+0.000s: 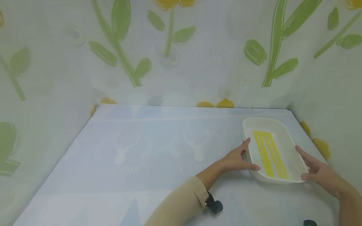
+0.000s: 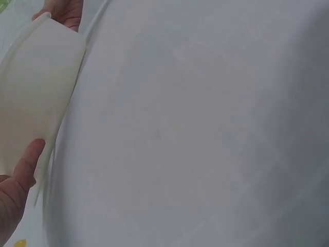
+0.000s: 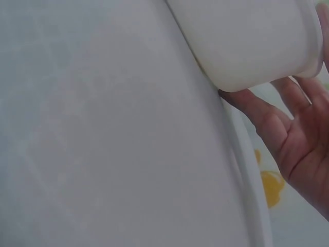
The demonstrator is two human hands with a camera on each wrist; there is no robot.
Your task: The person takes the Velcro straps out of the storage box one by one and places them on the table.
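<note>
- Together, a person's left hand [image 1: 234, 160] and right hand [image 1: 319, 172] hold a white tray [image 1: 287, 153] at the right of the frame, below centre; whether it rests flat on the pale table [image 1: 158, 175] or sits slightly raised cannot be told.
- The left hand spans wide on the tray's left side, thumb at the near rim; the right hand grips the opposite side, thumb at the lower right corner.
- Steadying or positioning the tray appears to be the step in hand, and calls for even pressure from both sides.
- Yellow stripes [image 1: 262, 153] slant toward the lower right inside the tray, a handy guide to its angle; turning both hands as one should prevent a twist.
- At the far right, the table's edge runs near the tray, so short moves look wise.
- A fingertip shows close to the tray's base in the right wrist view; any lowering should be gentle, lest it be pinched.
</note>
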